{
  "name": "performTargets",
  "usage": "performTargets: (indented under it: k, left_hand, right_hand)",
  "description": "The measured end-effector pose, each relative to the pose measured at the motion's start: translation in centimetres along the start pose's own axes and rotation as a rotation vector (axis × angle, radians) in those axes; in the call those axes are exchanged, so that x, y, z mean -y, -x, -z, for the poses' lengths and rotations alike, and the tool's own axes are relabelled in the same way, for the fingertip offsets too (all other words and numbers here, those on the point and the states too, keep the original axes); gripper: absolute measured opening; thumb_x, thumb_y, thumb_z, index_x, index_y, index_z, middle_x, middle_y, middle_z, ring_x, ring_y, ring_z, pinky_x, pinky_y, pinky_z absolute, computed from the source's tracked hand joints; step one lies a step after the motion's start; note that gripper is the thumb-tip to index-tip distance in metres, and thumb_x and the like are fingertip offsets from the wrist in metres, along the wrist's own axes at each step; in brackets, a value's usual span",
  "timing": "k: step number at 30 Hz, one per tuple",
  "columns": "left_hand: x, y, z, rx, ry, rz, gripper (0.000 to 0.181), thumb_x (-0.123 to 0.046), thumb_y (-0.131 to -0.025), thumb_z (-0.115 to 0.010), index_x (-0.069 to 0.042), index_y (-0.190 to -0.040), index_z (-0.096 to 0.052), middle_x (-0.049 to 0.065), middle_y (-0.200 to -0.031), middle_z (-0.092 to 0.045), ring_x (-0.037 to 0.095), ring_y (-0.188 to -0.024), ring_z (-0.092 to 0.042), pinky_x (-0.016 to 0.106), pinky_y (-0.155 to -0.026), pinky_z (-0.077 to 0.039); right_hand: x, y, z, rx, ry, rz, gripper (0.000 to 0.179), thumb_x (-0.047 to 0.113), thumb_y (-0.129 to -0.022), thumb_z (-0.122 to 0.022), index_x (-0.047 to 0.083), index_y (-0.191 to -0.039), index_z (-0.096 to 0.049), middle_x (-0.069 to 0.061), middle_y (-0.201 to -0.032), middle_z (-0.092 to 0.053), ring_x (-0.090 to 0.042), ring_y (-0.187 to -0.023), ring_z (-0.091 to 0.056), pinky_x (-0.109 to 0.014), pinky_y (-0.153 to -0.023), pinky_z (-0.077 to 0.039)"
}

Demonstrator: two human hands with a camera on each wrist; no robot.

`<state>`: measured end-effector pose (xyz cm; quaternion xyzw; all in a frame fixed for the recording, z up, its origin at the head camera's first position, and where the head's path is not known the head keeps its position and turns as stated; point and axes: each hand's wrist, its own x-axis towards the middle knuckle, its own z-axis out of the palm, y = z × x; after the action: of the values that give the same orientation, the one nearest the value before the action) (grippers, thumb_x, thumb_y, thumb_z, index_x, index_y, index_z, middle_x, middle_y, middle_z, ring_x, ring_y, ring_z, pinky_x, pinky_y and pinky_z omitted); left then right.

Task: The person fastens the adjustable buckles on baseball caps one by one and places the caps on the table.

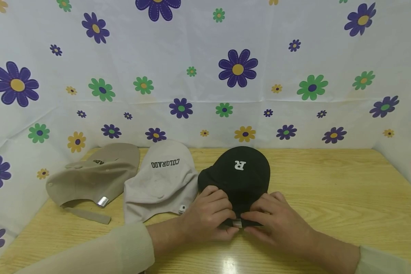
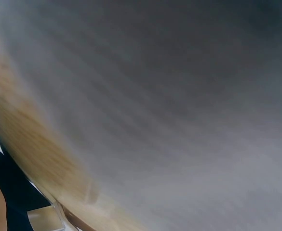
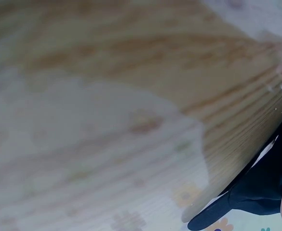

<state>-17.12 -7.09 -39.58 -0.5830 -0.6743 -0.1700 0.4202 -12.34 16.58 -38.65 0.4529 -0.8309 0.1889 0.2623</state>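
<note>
A black cap (image 1: 239, 186) with a white letter R lies on the table, its back opening toward me. My left hand (image 1: 212, 213) grips its left rear edge, thumb beside the small metal buckle (image 1: 237, 223). From the other side my right hand (image 1: 277, 219) pinches the cap's strap between thumb and forefinger. A blurred grey surface fills most of the left wrist view, with the shiny buckle (image 2: 45, 219) low at the left. In the right wrist view the dark strap (image 3: 210, 215) sticks out at the lower right, close to a fingertip.
To the left of the black cap lies a light grey cap (image 1: 168, 179) lettered COLORADO. Farther left is a tan cap (image 1: 99, 177), its strap (image 1: 89, 215) hanging loose on the wooden table (image 1: 328, 182). A flower-patterned sheet (image 1: 205, 49) stands behind and at the sides.
</note>
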Motion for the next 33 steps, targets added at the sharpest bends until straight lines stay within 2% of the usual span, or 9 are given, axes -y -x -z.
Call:
performTargets:
  k: [6, 12, 15, 23, 33]
  left_hand:
    - [0.02, 0.01, -0.02, 0.002, 0.004, 0.001, 0.015, -0.031, -0.075, -0.075, -0.017, -0.078, -0.069, -0.008, -0.077, -0.066, 0.013, -0.077, -0.059, 0.033, -0.080, -0.044]
    - [-0.08, 0.02, 0.04, 0.018, 0.006, 0.018, 0.015, -0.032, -0.077, -0.075, -0.018, -0.079, -0.070, -0.009, -0.076, -0.067, 0.011, -0.075, -0.059, 0.032, -0.080, -0.044]
    - [-0.12, 0.00, 0.10, 0.021, 0.000, 0.028, 0.015, -0.032, -0.077, -0.075, -0.018, -0.078, -0.070, -0.010, -0.074, -0.066, 0.011, -0.073, -0.058, 0.033, -0.080, -0.044]
    - [-0.14, -0.08, 0.34, 0.038, -0.010, 0.051, 0.015, -0.032, -0.077, -0.075, -0.018, -0.078, -0.070, -0.010, -0.073, -0.067, 0.011, -0.072, -0.058, 0.032, -0.080, -0.044]
    - [-0.13, -0.08, 0.26, 0.025, -0.028, 0.059, 0.015, -0.032, -0.075, -0.076, -0.019, -0.079, -0.069, -0.011, -0.073, -0.067, 0.010, -0.072, -0.057, 0.034, -0.078, -0.040]
  right_hand:
    - [-0.15, -0.03, -0.14, -0.015, 0.008, 0.031, 0.013, 0.031, -0.086, -0.076, 0.022, -0.096, -0.076, 0.012, -0.089, -0.061, -0.006, -0.086, -0.052, -0.023, -0.080, -0.029]
    - [-0.18, -0.05, -0.06, -0.028, -0.009, 0.033, 0.010, 0.027, -0.083, -0.078, 0.021, -0.091, -0.077, 0.012, -0.085, -0.059, -0.006, -0.084, -0.050, -0.023, -0.082, -0.029]
    - [-0.18, -0.10, 0.01, -0.047, -0.019, 0.036, 0.009, 0.028, -0.086, -0.076, 0.020, -0.091, -0.076, 0.011, -0.085, -0.058, -0.007, -0.083, -0.050, -0.022, -0.082, -0.029]
    - [-0.12, -0.25, 0.08, -0.094, -0.025, 0.052, 0.018, 0.032, -0.095, -0.065, 0.019, -0.088, -0.075, 0.010, -0.084, -0.058, -0.008, -0.082, -0.050, -0.025, -0.084, -0.031]
    - [-0.09, -0.26, 0.05, -0.149, -0.047, 0.068, 0.022, 0.032, -0.098, -0.060, 0.018, -0.085, -0.073, 0.009, -0.084, -0.057, -0.009, -0.083, -0.051, -0.025, -0.084, -0.032]
